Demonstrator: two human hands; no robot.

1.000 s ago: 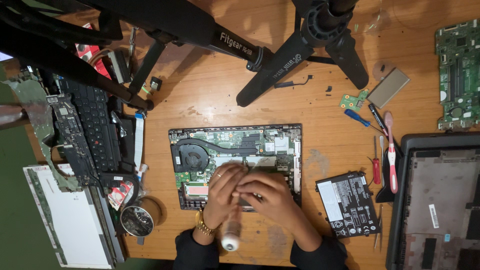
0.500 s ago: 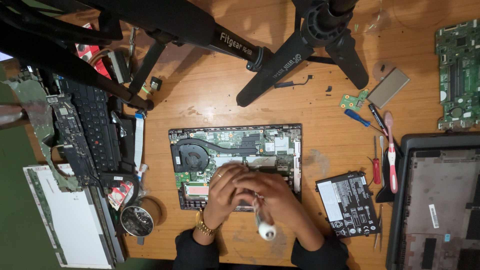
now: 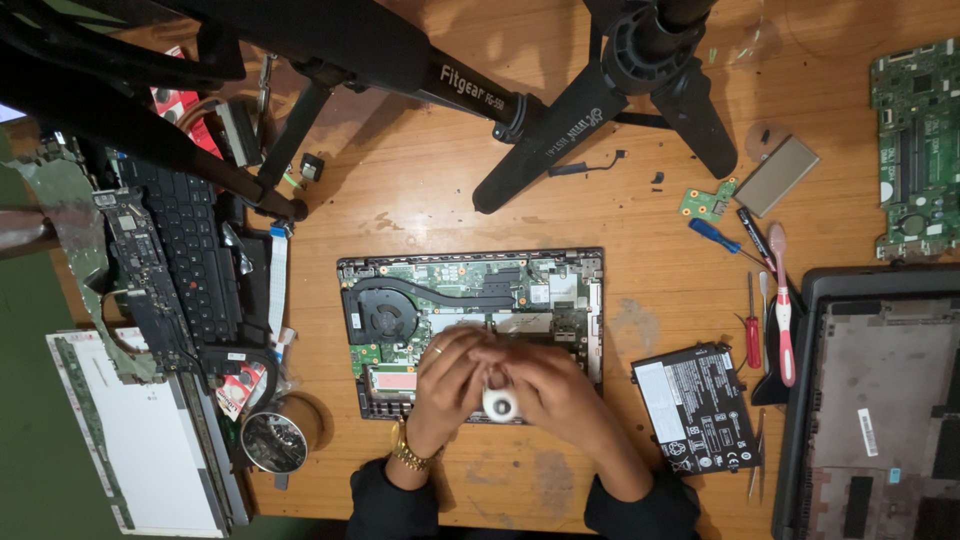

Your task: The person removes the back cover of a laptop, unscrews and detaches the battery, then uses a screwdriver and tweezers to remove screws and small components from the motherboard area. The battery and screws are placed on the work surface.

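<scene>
An opened laptop base (image 3: pixel 470 290) lies in the middle of the wooden table, its fan, heat pipe and green board exposed. Both my hands meet over its front edge. My left hand (image 3: pixel 440 385), with a ring and a gold wristwatch, and my right hand (image 3: pixel 555 385) together hold a small white rounded object (image 3: pixel 499 403) between the fingers. What kind of object it is cannot be made out. The hands hide the lower middle of the laptop base.
A black battery (image 3: pixel 698 408) lies right of the laptop. Screwdrivers (image 3: pixel 752 322), a toothbrush (image 3: pixel 783 310) and a small board (image 3: pixel 706 202) sit further right, beside a dark laptop shell (image 3: pixel 880 400). Tripod legs (image 3: pixel 560 130) cross the top. A keyboard (image 3: pixel 190 250), a screen panel (image 3: pixel 130 440) and a round tin (image 3: pixel 272 441) are at left.
The white object moved from below my hands, pointing toward me, up into the space between both hands. My hands stayed over the laptop's front edge.
</scene>
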